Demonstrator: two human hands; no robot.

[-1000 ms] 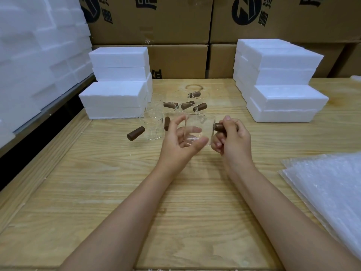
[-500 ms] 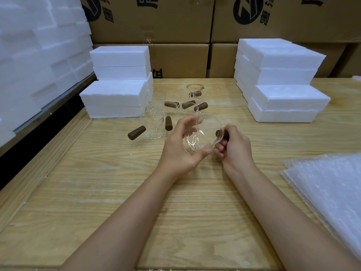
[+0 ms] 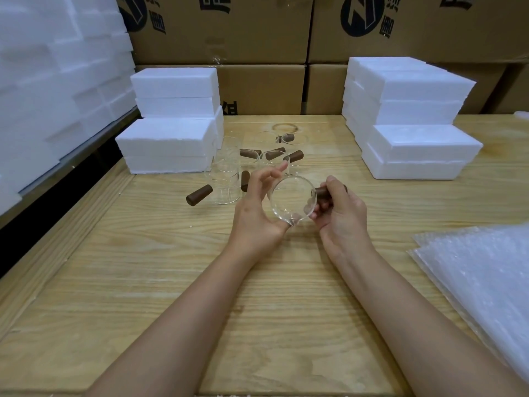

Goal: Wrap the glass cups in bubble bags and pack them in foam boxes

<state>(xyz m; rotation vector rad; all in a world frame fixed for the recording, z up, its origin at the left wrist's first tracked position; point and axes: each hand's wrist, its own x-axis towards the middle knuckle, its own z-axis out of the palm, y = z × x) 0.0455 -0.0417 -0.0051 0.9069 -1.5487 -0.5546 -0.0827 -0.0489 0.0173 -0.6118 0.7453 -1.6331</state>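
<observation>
- A clear glass cup (image 3: 292, 200) with a pouring lip is held just above the light wooden surface (image 3: 171, 282), tipped so that its mouth faces the person.
- The left hand (image 3: 257, 207) cradles the glass wall, thumb and fingers curved round it. The right hand (image 3: 340, 213) is closed round the cup's brown cylindrical handle (image 3: 322, 191).
- Step judged: one cup selected and not yet wrapped; neither hand has a bag.
- Translucent bubble bags (image 3: 481, 276) lie stacked well apart on the right. White foam boxes (image 3: 169, 144) stand at the back.
- The next move calls for freeing one hand to fetch a bag while the other holds the cup securely.
</observation>
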